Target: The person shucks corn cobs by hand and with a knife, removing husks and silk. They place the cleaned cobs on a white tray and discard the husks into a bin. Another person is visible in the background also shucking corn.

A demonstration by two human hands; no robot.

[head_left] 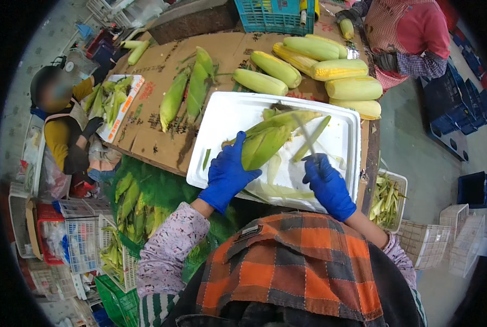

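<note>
My left hand [227,171], in a blue glove, grips green corn in its husk [268,144] over a white foam tray [254,98]. In my right hand [325,185], also blue-gloved, is a knife [307,133], its thin blade blurred and angled up and left beside the corn's upper end. A loose strip of husk [314,136] lies right of the blade, and pale leaves [279,188] are in the tray's near part.
Cardboard [140,111] covers the table, holding husked corn [170,98] and paler ears [352,87]. Co-workers stand at left [64,136] and upper right [396,38]. A teal crate [271,11] sits at the back; netted corn [129,196] and crates [423,242] flank me below.
</note>
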